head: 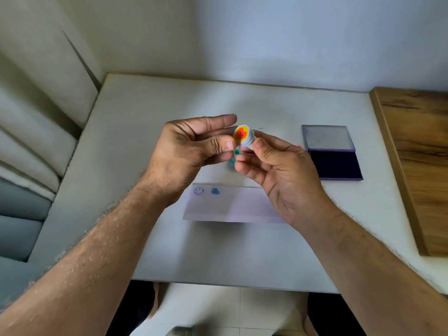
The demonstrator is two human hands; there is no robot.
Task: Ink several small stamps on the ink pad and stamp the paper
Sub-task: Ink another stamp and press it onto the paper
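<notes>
Both hands pinch a small round stamp [243, 136] above the table [145, 166]: left hand [191, 151] fingertips on its face, right hand [278, 170] around its body. Ink pad [334, 163] lies open near the table's right edge, paper [230, 207] below the hands.

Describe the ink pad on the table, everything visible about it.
The ink pad lies flat on the white table, to the right of both hands and touched by neither. Its hinged case is open: the lid, pale and glossy inside, lies folded back on the far side, and the dark blue-purple pad faces up on the near side. The rim looks like purple plastic.
</notes>
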